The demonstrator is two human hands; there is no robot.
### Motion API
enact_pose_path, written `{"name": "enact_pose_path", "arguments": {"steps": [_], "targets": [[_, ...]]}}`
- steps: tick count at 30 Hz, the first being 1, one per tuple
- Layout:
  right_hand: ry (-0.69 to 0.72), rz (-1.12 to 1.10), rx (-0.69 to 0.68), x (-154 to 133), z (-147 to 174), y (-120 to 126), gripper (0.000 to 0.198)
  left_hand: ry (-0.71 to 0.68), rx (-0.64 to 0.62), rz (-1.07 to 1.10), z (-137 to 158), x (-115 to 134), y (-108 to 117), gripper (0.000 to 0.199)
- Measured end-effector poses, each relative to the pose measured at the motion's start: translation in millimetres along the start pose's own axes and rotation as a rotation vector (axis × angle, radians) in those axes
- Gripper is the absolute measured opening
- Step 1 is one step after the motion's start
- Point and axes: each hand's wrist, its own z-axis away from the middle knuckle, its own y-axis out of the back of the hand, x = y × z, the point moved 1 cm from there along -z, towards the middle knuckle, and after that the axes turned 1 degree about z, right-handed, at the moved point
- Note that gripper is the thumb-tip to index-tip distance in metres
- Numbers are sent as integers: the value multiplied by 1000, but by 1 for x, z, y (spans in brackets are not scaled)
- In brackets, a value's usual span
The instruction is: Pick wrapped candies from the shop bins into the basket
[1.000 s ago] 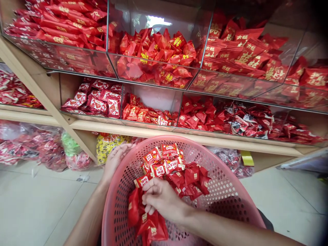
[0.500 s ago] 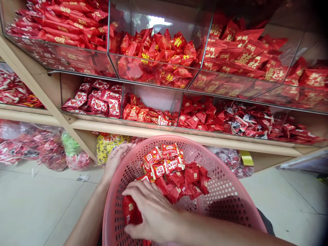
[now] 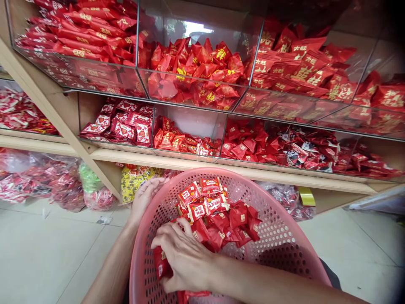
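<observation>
A pink perforated basket (image 3: pixel 286 211) is in front of me, tilted so that its inside faces me. My left hand (image 3: pixel 146 197) holds its outer left side near the rim, fingers along the edge. Inside, my right hand (image 3: pixel 185 255) is curled over red wrapped candies (image 3: pixel 162 262) at the left wall, thumb below and fingers above; its palm side is hidden. Just beyond its fingers lie plain red packets with gold print (image 3: pixel 238 216) and red-and-white candies (image 3: pixel 216 204) in a pile. More red packets (image 3: pixel 193 294) show beneath the hand at the bottom edge.
Ahead stands a wooden shelf (image 3: pixel 190 158) with clear bins of red-wrapped sweets (image 3: pixel 196 63) in two rows. Under it sit plastic bags of sweets (image 3: pixel 63 185) and a yellow bag (image 3: pixel 136 181). Pale floor tiles (image 3: pixel 38 253) lie on both sides.
My right hand has closed in a little around the candies, and its thumb has moved right. More red packets show below it. My left hand stays on the basket.
</observation>
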Motion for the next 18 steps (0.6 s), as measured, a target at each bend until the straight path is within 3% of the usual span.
{"name": "enact_pose_path", "arguments": {"steps": [7, 13, 18], "targets": [[1, 26, -18, 3, 0, 8, 83, -10, -21, 3, -2, -1, 1, 26], [6, 51, 39, 13, 15, 18, 42, 3, -42, 1, 1, 0, -1, 24], [4, 66, 7, 22, 28, 20, 46, 5, -56, 16, 0, -2, 1, 24]]}}
